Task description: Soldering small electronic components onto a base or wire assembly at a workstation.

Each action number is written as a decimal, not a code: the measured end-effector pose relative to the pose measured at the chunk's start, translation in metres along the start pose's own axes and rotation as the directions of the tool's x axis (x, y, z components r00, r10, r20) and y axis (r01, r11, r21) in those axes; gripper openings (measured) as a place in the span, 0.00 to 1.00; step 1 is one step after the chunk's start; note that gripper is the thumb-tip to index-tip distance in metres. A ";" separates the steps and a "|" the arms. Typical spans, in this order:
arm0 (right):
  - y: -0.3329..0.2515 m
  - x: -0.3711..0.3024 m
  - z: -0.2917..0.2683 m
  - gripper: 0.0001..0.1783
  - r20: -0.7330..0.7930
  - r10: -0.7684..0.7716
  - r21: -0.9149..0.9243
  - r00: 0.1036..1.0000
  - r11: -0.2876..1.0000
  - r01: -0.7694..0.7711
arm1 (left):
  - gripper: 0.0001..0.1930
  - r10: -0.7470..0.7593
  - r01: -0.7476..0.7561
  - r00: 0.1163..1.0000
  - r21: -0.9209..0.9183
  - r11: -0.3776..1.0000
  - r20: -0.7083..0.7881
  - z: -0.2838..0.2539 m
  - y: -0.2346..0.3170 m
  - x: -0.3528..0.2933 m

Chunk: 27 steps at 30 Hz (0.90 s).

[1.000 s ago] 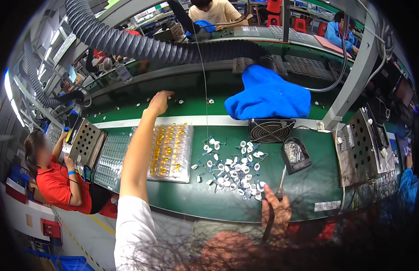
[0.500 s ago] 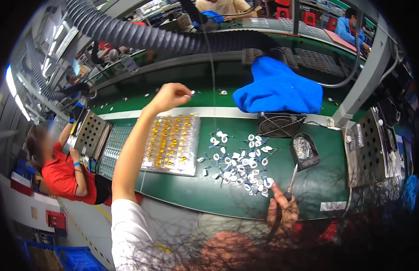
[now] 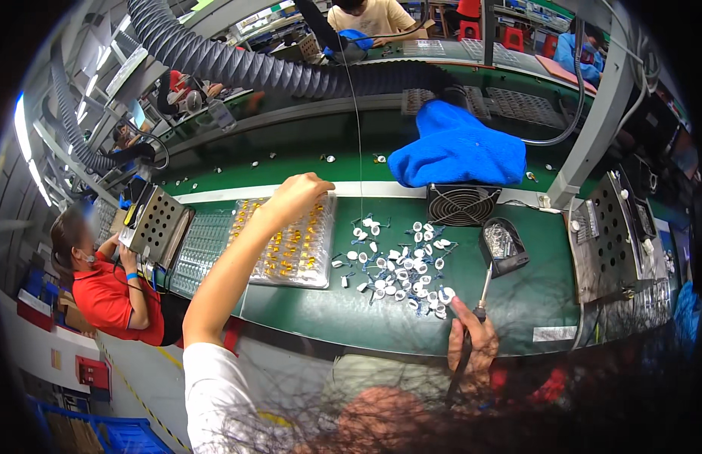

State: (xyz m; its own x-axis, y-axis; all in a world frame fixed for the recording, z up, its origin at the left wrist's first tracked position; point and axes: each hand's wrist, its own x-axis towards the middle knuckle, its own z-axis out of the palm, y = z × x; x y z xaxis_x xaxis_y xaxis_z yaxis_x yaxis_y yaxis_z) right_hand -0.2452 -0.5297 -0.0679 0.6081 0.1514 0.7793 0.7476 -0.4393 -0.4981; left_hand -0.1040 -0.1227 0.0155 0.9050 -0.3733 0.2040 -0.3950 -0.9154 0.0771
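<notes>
My left hand (image 3: pixel 300 197) reaches over the far edge of a clear plastic tray (image 3: pixel 325 250) holding rows of small amber-yellow parts. Its fingers are pinched together; whatever is between them is too small or hidden to make out. My right hand (image 3: pixel 476 342) is closed around a soldering iron (image 3: pixel 485 291), whose metal shaft points away from me toward a small black box (image 3: pixel 504 248) with a silvery mass inside. Beside the right fingertips lies a loose heap of small white ring-shaped parts (image 3: pixel 420 267) with dark blue wires, spread over the green bench (image 3: pixel 351 321).
A blue cloth (image 3: pixel 460 151) drapes over a hose end above a square black fan (image 3: pixel 463 204). A thin wire (image 3: pixel 358 136) hangs down near my left hand. Perforated metal boxes (image 3: pixel 160 221) stand at both sides. Someone in a red shirt (image 3: pixel 112 303) works at left. Behind runs a green belt (image 3: pixel 237 170) with scattered parts.
My left hand has come down from over the green belt, nearer to me, to the tray's far edge, still pinched. The right hand with the soldering iron has barely moved. The view shifted slightly.
</notes>
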 end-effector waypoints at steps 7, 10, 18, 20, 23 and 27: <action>0.006 -0.008 0.003 0.17 0.020 0.073 0.031 0.997 0.997 -0.074 | 0.13 0.151 -0.158 0.987 0.305 0.939 0.045 -0.003 -0.003 -0.004; 0.006 -0.009 0.001 0.17 0.022 0.090 0.048 0.996 0.995 -0.091 | 0.14 0.098 -0.084 0.992 0.155 0.984 -0.080 -0.005 -0.001 -0.011; 0.007 -0.007 0.005 0.17 -0.053 0.023 0.070 0.998 0.997 -0.019 | 0.08 -0.458 0.160 0.880 -0.830 0.534 -0.125 -0.004 0.015 -0.039; 0.007 -0.012 0.002 0.16 0.005 0.076 0.092 0.997 0.993 -0.076 | 0.07 -0.544 0.056 0.837 -0.983 0.177 -0.051 0.002 0.031 -0.049; 0.005 -0.012 -0.002 0.16 0.022 0.082 0.079 0.996 0.993 -0.084 | 0.09 -0.512 -0.066 0.858 -0.998 -0.018 -0.047 0.011 0.067 -0.053; 0.007 -0.007 0.000 0.18 -0.056 0.039 0.042 0.998 0.998 -0.036 | 0.09 -0.427 -0.127 0.900 -0.989 -0.069 -0.086 0.032 0.101 -0.042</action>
State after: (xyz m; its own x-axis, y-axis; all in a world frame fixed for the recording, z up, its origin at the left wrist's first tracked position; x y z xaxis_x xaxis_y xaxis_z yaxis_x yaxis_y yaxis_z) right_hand -0.2444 -0.5337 -0.0772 0.6207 0.0843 0.7795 0.7356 -0.4067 -0.5417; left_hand -0.1768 -0.2040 -0.0165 0.9697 0.0676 0.2347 -0.2443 0.2597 0.9343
